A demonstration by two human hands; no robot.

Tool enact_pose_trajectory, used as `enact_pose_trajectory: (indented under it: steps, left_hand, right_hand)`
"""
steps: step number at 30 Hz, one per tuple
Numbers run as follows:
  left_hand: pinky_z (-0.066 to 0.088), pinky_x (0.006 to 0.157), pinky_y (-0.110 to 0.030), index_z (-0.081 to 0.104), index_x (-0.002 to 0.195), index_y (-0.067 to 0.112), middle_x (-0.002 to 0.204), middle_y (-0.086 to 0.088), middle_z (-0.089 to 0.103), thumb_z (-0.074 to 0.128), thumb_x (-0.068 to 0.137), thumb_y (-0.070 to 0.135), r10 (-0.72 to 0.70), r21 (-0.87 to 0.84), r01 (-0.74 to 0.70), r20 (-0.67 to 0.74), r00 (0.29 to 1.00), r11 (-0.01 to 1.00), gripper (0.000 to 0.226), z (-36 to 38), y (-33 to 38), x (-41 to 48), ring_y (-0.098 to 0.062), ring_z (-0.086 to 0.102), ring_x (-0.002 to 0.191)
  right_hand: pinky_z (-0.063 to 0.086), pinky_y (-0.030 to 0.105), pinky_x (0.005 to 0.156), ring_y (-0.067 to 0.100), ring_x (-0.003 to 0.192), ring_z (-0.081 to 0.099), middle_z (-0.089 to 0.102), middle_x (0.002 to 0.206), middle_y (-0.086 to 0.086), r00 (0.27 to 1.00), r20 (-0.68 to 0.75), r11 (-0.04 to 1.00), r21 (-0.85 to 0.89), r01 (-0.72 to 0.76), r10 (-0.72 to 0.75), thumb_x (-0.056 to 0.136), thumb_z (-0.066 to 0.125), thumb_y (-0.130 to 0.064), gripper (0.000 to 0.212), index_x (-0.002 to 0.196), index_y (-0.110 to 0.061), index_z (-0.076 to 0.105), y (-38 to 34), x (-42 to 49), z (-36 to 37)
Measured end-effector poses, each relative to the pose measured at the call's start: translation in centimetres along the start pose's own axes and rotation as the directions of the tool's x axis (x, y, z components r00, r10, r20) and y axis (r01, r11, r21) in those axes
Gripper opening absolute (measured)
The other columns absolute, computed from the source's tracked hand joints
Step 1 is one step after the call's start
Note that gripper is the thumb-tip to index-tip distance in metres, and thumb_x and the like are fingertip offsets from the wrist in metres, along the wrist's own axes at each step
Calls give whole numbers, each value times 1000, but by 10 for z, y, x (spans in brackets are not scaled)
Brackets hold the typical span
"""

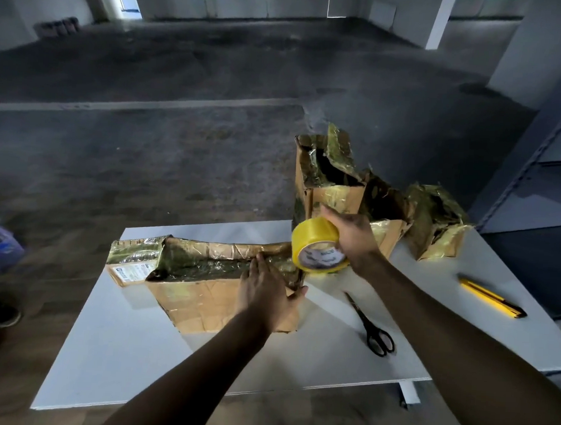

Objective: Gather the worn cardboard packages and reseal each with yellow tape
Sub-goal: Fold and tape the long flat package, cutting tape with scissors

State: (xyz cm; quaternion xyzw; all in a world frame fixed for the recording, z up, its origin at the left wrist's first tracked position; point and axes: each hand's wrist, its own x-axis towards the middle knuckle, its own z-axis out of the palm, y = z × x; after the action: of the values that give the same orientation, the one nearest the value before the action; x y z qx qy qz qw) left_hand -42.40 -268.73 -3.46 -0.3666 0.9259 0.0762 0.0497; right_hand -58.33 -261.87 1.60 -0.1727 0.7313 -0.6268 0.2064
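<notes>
The gathering part looks done: several worn cardboard packages stand together on the white table (135, 351). The sealing, as I judge it, is only at its beginning. The long flat brown cardboard package (203, 292), covered with old wrinkled glossy film, lies in the centre of the frame, and I cannot make out any fresh strip on it. A smaller flat package with a white label (130, 269) touches its left end. In the upper right part, the tall cardboard box (326, 172) stands with its top flaps open, and a crumpled package (438, 220) beside it looks torn, so these are probably waiting for their turn.

The left hand (268, 296) lies flat on the right end of the long package, with fingers straight and pressing on the top and the thumb spread toward the right corner. The right hand (352, 235) has its fingers curled around the roll of yellow adhesive tape (316, 246) and holds it at the right end of the package, just beside the left fingertips. Whether a strip is already pulled out from the roll, I cannot tell.

The black scissors (373, 331) and the yellow and black utility knife (491, 296) lie lower right on the table, apart from both hands.
</notes>
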Motion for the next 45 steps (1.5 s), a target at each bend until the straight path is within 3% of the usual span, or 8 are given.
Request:
enact_pose_trajectory:
  steps: [3,9,16,20,28,32,36,45]
  left_hand:
    - [21,118,-38,28,150,-3,161,-26,11,35,96,66,3,3,-3,-1,1000,1000,88,-2,3,-1,-34,19,149]
    - [20,120,-43,34,148,0,159,-23,24,39,96,45,-4,-31,2,-67,998,1000,69,2,16,2,-34,25,147]
    - [37,106,-41,46,134,6,135,-17,54,29,98,61,18,73,-6,-169,985,997,68,4,22,12,-33,52,124]
    - [14,118,-52,39,144,6,144,-20,45,30,92,73,12,138,14,-189,982,990,84,4,24,12,-34,43,135]
    - [35,103,-49,36,143,6,151,-19,36,43,92,54,-146,-54,137,-235,961,989,70,18,33,11,-33,36,137]
    - [40,86,-48,49,119,11,122,-11,52,59,84,41,-160,-82,141,-328,931,987,47,26,35,11,-30,48,111]
    - [42,73,-45,54,97,11,96,-11,52,76,70,30,-153,-98,124,-399,904,987,39,34,36,14,-30,49,88]
    - [43,74,-45,60,97,11,96,-12,54,47,75,24,-120,-62,103,-457,881,993,28,41,37,15,-31,49,88]
  right_hand:
    - [42,26,54,19,56,52,53,60,8,1000,12,999,-39,26,-26,87,73,-41,48,63,-1,61,0,1,-21]
    - [38,19,50,8,46,49,48,46,-7,994,101,999,-30,42,-38,91,70,-37,54,44,-20,49,3,-1,-22]
    - [41,22,55,11,50,55,54,51,-3,982,182,997,-37,67,-60,90,68,-46,50,52,-18,51,-4,1,-17]
    - [47,22,59,7,54,62,64,55,-8,980,190,998,-1,56,-54,91,68,-42,41,58,-19,65,-3,1,-21]
    - [38,23,54,16,47,45,41,54,8,974,221,995,-80,58,-39,86,68,-55,57,54,-15,43,1,4,-31]
    - [37,24,55,14,44,44,44,48,8,978,209,993,-114,41,-16,80,70,-61,64,46,-18,38,10,4,-42]
    - [56,33,75,19,74,72,75,83,14,972,233,991,-132,11,20,65,72,-74,73,73,-1,70,26,4,-50]
    - [36,26,56,11,46,45,44,48,1,949,299,989,-140,-56,96,81,76,-50,56,50,-13,48,79,12,-61]
